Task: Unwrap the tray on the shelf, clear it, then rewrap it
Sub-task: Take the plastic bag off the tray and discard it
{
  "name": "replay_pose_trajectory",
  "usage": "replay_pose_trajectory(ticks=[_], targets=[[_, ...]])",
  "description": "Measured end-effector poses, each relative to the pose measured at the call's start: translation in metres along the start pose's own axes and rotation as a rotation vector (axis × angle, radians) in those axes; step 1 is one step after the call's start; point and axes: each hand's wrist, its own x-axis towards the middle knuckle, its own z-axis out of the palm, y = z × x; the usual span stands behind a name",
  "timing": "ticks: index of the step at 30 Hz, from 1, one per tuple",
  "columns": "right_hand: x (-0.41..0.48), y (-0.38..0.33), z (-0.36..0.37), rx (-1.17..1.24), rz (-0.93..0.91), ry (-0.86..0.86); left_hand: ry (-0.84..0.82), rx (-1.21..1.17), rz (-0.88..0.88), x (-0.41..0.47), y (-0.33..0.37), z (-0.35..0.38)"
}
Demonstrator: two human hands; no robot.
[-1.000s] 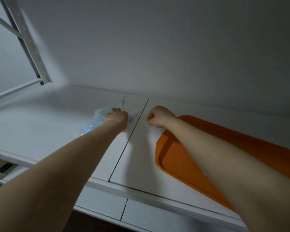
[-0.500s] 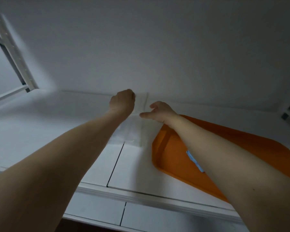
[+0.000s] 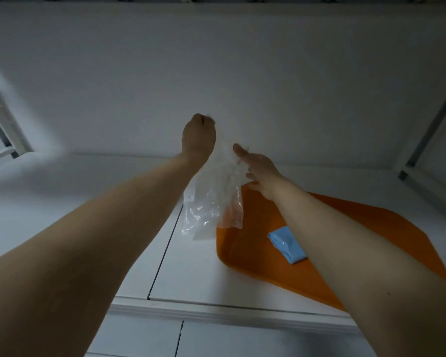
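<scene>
Left hand: the left hand (image 3: 198, 135) is raised above the white shelf board (image 3: 62, 202), fisted round the top of a clear crinkled plastic wrap (image 3: 211, 202).
Wrap: it hangs from that fist, its lower edge over the tray's near-left corner.
Right hand: the right hand (image 3: 258, 171) is spread with straight fingers just beside the wrap's right edge; whether it touches cannot be told.
Tray: the flat orange plastic tray (image 3: 247, 256) lies on the shelf, bare of wrap.
Packet: a small light-blue packet (image 3: 287, 244) rests on the tray, partly under the right forearm.
Done: unwrapping looks finished.
Left: the packet probably needs removing, then rewrapping.
Change: a second ago both hands were fisted low on the shelf; half a second ago the left hand had begun to rise. Now it is higher, the wrap hangs free, and the right hand has opened.
</scene>
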Motion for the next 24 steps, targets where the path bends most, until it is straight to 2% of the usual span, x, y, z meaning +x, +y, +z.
replay_pose_trajectory(ticks=[3,7,9,11,13,16,18,20,22,24], targets=[[-0.001,-0.001,-0.008,0.189,0.06,-0.001,-0.042,-0.227,-0.173,-0.001,0.012,0.006],[-0.001,0.0,-0.016,0.331,-0.031,0.102,-0.216,-0.627,-0.44,-0.011,0.021,0.008],[-0.002,0.002,-0.023,0.216,-0.132,0.172,-0.293,-0.764,-0.499,-0.018,0.023,0.01],[-0.002,0.002,-0.03,-0.075,-0.198,0.228,-0.361,-0.787,-0.5,-0.018,0.021,0.01],[-0.002,0.002,-0.036,-0.247,-0.172,0.263,-0.44,-0.654,-0.437,-0.015,0.024,0.009],[-0.003,-0.004,-0.044,-0.259,-0.117,0.315,-0.437,-0.125,-0.193,-0.013,0.027,0.012],[0.0,-0.008,-0.05,-0.238,-0.101,0.34,-0.494,0.168,-0.162,-0.015,0.026,0.016],[0.004,-0.011,-0.055,-0.194,-0.099,0.361,-0.565,0.277,-0.155,-0.017,0.025,0.019],[0.006,-0.011,-0.058,-0.134,-0.099,0.363,-0.488,0.36,-0.069,-0.012,0.022,0.021],[0.006,-0.012,-0.059,-0.118,-0.085,0.349,-0.297,0.486,0.011,-0.009,0.022,0.019]])
